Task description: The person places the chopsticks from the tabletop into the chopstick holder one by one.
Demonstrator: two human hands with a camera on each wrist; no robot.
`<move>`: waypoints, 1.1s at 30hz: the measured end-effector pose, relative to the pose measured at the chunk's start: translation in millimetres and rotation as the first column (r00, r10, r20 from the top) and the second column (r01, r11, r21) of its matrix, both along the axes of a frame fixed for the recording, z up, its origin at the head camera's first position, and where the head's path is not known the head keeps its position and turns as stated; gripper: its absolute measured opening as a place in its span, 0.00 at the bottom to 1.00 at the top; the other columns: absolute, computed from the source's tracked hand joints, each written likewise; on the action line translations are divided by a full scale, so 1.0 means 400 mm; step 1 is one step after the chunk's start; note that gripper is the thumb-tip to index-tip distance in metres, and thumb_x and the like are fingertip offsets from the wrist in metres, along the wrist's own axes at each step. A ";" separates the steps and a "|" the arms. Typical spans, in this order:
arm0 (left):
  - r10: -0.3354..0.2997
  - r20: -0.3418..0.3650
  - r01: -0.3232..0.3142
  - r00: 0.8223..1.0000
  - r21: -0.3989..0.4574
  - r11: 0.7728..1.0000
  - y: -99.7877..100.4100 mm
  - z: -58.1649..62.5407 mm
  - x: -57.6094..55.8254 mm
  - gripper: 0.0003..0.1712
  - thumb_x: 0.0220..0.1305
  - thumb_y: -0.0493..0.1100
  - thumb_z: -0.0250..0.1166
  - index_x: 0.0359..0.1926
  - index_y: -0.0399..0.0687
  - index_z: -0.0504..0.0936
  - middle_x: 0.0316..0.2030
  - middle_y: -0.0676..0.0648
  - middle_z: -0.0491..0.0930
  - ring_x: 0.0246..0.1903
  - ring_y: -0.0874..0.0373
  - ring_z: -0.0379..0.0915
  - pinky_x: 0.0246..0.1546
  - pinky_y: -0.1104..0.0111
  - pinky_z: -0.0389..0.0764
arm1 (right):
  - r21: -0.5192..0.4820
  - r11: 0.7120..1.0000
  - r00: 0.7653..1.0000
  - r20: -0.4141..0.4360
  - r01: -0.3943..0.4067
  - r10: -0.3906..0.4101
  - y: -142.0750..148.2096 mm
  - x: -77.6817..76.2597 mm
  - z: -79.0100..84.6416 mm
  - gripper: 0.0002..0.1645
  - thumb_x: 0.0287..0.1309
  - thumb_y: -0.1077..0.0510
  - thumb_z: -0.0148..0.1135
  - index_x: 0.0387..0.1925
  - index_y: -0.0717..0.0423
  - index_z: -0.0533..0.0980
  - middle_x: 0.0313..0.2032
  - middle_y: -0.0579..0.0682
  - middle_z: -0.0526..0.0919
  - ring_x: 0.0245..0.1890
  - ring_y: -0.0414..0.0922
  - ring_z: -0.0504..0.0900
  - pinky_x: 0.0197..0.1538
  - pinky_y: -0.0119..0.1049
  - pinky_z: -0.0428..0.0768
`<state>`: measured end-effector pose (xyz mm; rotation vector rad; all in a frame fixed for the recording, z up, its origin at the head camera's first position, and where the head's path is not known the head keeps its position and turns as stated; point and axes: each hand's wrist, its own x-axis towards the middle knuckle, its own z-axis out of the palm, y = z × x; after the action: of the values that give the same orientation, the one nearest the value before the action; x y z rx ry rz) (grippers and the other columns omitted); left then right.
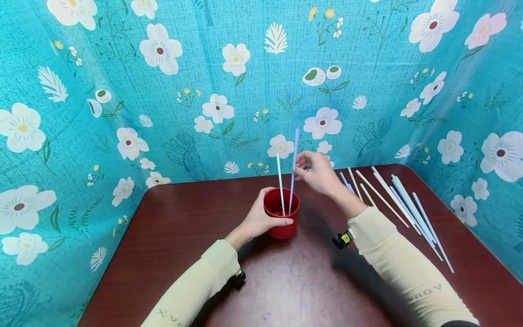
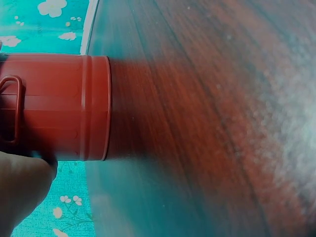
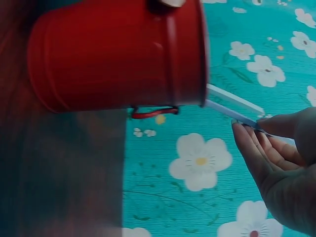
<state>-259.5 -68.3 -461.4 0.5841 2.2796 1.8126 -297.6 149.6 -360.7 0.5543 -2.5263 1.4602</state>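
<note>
A red bucket [image 1: 283, 230] stands upright on the table, with small loops on its side in the wrist views. My left hand [image 1: 261, 217] grips it from the left, thumb across the near side and fingers at the far rim. Between thumb and fingertips, my right hand [image 1: 318, 172] pinches a long lilac stick [image 1: 296, 141], straw-like, whose lower end is inside the bucket. Beside it a pale mint stick [image 1: 280, 175] leans in the bucket, untouched by the hand. In the right wrist view both the lilac stick [image 3: 224, 111] and the mint stick [image 3: 239, 99] protrude past the rim.
Several loose sticks [image 1: 402, 200] in white, pale blue, green and lilac lie spread at the right of the dark red-brown table [image 1: 171, 236], beyond my right forearm. A blue flowered cloth [image 1: 245, 91] hangs behind the table and at both sides.
</note>
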 end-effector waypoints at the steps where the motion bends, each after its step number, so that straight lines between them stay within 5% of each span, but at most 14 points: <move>1: -0.001 0.004 0.001 1.000 -0.003 1.000 0.001 0.001 -0.001 0.55 0.49 0.42 0.82 0.73 0.53 0.58 0.66 0.50 0.70 0.67 0.47 0.66 0.51 0.54 0.84 | -0.014 1.000 1.000 0.014 -0.006 0.006 -0.001 0.000 -0.007 0.09 0.67 0.68 0.63 0.45 0.70 0.76 0.38 0.62 0.81 0.39 0.60 0.86 0.41 0.49 0.88; 7: 0.001 0.012 -0.001 1.000 -0.014 1.000 0.004 0.008 -0.003 0.56 0.50 0.38 0.81 0.74 0.47 0.57 0.67 0.46 0.69 0.67 0.43 0.65 0.52 0.52 0.84 | -0.040 0.999 0.999 0.044 -0.022 0.023 -0.012 0.004 -0.041 0.09 0.65 0.69 0.66 0.44 0.70 0.77 0.37 0.62 0.83 0.38 0.62 0.87 0.40 0.50 0.88; 17: 0.016 -0.014 -0.016 1.000 -0.011 1.000 0.002 0.001 0.000 0.54 0.48 0.46 0.83 0.72 0.59 0.60 0.64 0.54 0.71 0.65 0.51 0.67 0.52 0.54 0.84 | 0.055 0.998 0.999 -0.040 -0.011 0.013 -0.020 0.005 -0.087 0.08 0.63 0.64 0.68 0.43 0.64 0.80 0.36 0.56 0.85 0.36 0.49 0.87 0.42 0.41 0.85; 33: 0.013 -0.023 -0.013 1.000 -0.002 1.000 0.004 0.000 0.005 0.53 0.49 0.46 0.83 0.71 0.58 0.60 0.64 0.53 0.72 0.64 0.52 0.68 0.51 0.58 0.84 | 0.123 0.992 1.000 0.009 -0.025 0.025 -0.027 0.013 -0.126 0.08 0.63 0.61 0.70 0.42 0.58 0.81 0.39 0.52 0.87 0.41 0.49 0.85 0.51 0.49 0.85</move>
<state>-257.5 -66.7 -461.2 0.5934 2.3049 1.8186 -292.5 138.9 -411.2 0.6027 -2.6380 1.3230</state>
